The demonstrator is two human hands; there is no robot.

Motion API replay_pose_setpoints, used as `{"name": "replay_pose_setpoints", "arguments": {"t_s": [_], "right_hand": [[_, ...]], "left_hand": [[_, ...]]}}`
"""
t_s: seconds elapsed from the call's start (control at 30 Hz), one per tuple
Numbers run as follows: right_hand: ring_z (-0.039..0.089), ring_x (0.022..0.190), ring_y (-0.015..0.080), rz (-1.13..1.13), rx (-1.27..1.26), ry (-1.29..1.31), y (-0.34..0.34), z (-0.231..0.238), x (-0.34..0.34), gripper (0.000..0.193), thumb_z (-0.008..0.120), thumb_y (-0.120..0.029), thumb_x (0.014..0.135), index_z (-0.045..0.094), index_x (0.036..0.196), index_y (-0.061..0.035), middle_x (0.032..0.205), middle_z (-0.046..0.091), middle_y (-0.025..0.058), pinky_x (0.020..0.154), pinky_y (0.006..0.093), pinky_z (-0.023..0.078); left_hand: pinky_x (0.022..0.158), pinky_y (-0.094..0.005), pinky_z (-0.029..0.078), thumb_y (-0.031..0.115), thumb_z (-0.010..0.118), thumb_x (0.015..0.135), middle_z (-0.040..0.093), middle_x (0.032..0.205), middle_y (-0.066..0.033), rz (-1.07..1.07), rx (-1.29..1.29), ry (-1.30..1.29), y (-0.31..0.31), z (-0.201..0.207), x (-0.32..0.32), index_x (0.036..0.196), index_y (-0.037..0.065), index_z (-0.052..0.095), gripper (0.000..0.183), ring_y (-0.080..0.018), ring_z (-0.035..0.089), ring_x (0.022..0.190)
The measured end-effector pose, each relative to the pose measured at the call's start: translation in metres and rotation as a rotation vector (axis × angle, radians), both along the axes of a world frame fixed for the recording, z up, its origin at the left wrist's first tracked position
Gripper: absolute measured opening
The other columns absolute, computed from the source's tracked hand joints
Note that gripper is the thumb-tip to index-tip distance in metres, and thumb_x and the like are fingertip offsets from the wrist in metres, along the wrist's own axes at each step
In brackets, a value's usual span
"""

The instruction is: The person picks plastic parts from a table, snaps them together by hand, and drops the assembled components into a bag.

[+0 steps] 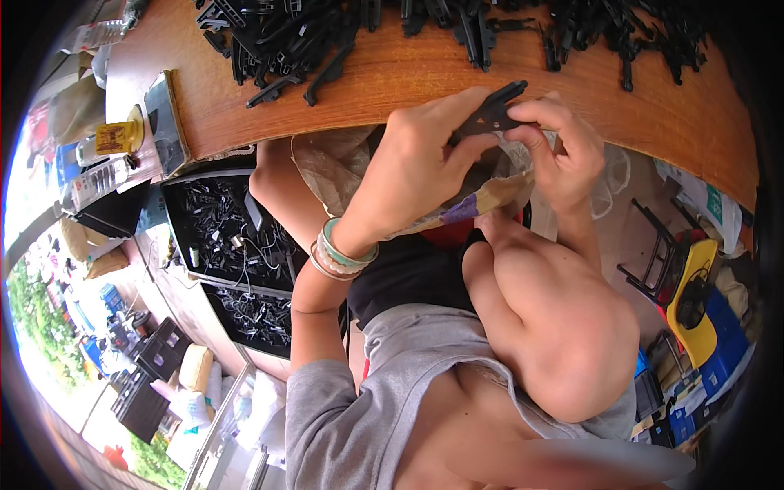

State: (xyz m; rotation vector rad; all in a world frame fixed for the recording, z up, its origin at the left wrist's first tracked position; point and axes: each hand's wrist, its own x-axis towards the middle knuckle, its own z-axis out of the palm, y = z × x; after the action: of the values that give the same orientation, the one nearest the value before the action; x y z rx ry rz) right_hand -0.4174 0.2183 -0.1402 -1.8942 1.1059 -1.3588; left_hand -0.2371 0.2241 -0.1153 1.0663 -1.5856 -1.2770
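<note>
A flat black plastic part [488, 116] with small holes and a narrow raised end is held up just in front of the table's near edge. My left hand [429, 147] grips it, thumb below and fingers behind. From the other side my right hand [563, 145] closes thumb and forefinger in a pinch at the part's right edge; whether a smaller piece sits between those fingertips is too small to see. Beneath both hands an open woven sack [331, 167] lies over my lap, its inside mostly hidden by my left hand and wrist.
On the wooden table [392, 82], heaps of similar black plastic parts [286, 41] spread along the far side. Black trays [233, 220] full of small dark pieces and a cable stand at left. A yellow-and-black item [692, 302] and blue bins [723, 343] are at right.
</note>
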Motion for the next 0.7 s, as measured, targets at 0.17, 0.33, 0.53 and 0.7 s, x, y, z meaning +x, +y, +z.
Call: {"name": "replay_pose_setpoints", "arguments": {"t_s": [0.17,0.33,0.53,0.7], "right_hand": [[0.062,0.079,0.0241,-0.024,-0.154,0.078,-0.002,0.009,-0.001,0.036,0.074,0.009,0.063,0.066,0.097,-0.0013,0.088,0.067,0.0099,0.068,0.0304,0.050],[0.059,0.078,0.0243,0.042,-0.009,0.102,0.001,0.012,-0.002,0.041,0.072,0.012,0.061,0.066,0.099,-0.0011,0.090,0.066,0.0099,0.067,0.0309,0.049],[0.058,0.075,0.0242,-0.006,-0.022,0.110,0.005,0.004,-0.006,0.039,0.070,0.013,0.060,0.066,0.096,-0.0007,0.088,0.066,0.0106,0.062,0.0314,0.048],[0.060,0.078,0.0240,0.050,0.080,0.094,0.000,0.014,-0.007,0.032,0.071,0.008,0.062,0.066,0.093,0.0006,0.088,0.067,0.0103,0.064,0.0314,0.049]], "left_hand": [[0.059,-0.0339,0.051,-0.001,0.068,0.077,0.064,0.082,-0.0197,-0.008,-0.318,-0.325,0.000,0.003,0.007,0.110,-0.003,0.060,0.034,-0.0323,0.065,0.069],[0.056,-0.0358,0.050,0.000,0.069,0.077,0.064,0.079,-0.0188,-0.060,-0.345,-0.398,0.002,0.011,0.010,0.110,-0.002,0.061,0.035,-0.0341,0.063,0.066],[0.058,-0.0360,0.050,0.001,0.069,0.077,0.064,0.080,-0.0183,-0.072,-0.360,-0.356,-0.001,0.007,0.006,0.109,-0.001,0.062,0.033,-0.0333,0.063,0.067],[0.061,-0.0347,0.051,0.003,0.071,0.075,0.065,0.083,-0.0168,-0.067,-0.316,-0.340,-0.002,0.004,0.018,0.104,-0.002,0.064,0.030,-0.0319,0.063,0.067]]}}
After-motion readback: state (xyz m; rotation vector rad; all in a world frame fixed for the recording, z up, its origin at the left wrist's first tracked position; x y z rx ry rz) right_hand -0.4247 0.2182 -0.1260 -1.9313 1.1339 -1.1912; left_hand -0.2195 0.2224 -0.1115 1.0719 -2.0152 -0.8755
